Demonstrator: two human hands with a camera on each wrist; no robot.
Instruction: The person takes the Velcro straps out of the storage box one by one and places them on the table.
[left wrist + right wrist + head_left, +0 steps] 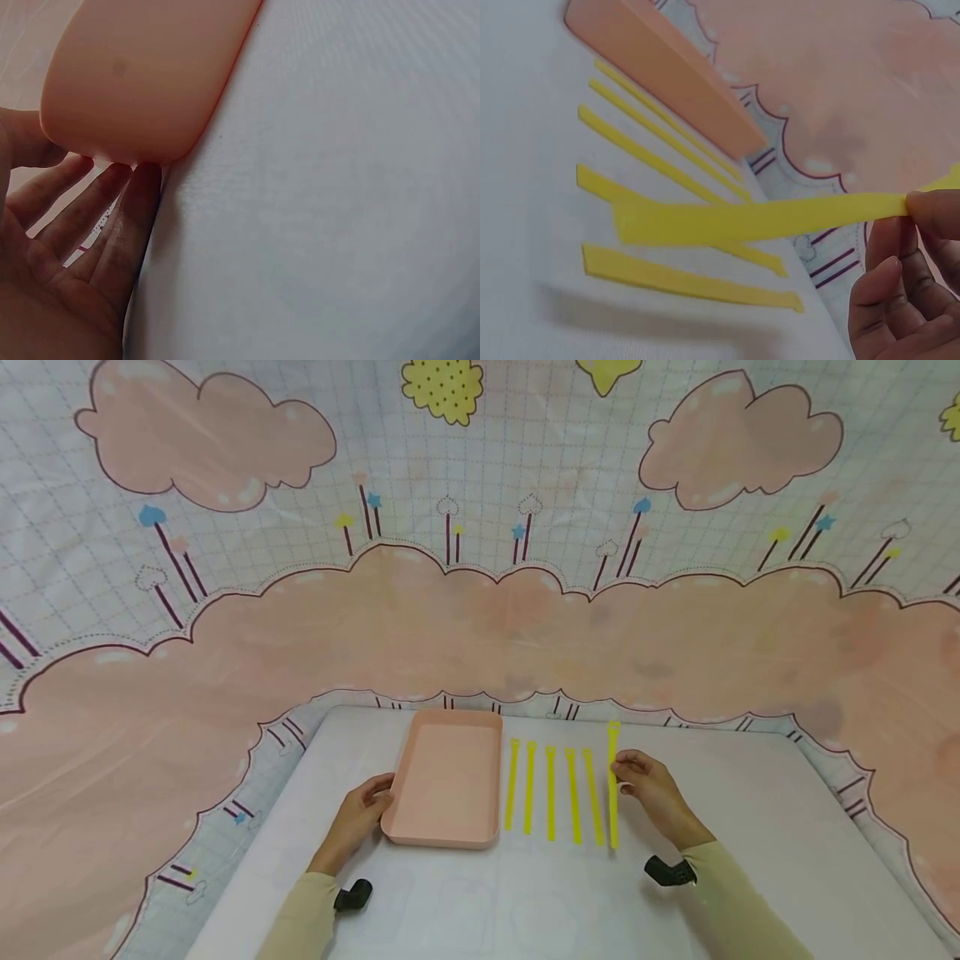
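In the head view, a shallow pink rectangular tray (446,781) lies on the table, left of the middle. My left hand (358,822) holds its left side; in the left wrist view the thumb is at the rim and the fingertips (142,180) meet the outer wall. On the right, my right hand (652,793) pinches a long flat yellow strip (613,802) between thumb and fingers. The right wrist view shows this held strip (757,220) raised above the table. Several similar yellow strips (551,793) lie in a row between the tray and my right hand.
The white table (555,906) extends around the tray and strips. Behind it hangs a cloth (517,627) printed with pink clouds, which comes down along the table's far edge and sides. A black band (670,870) is on the right wrist, another (352,896) on the left.
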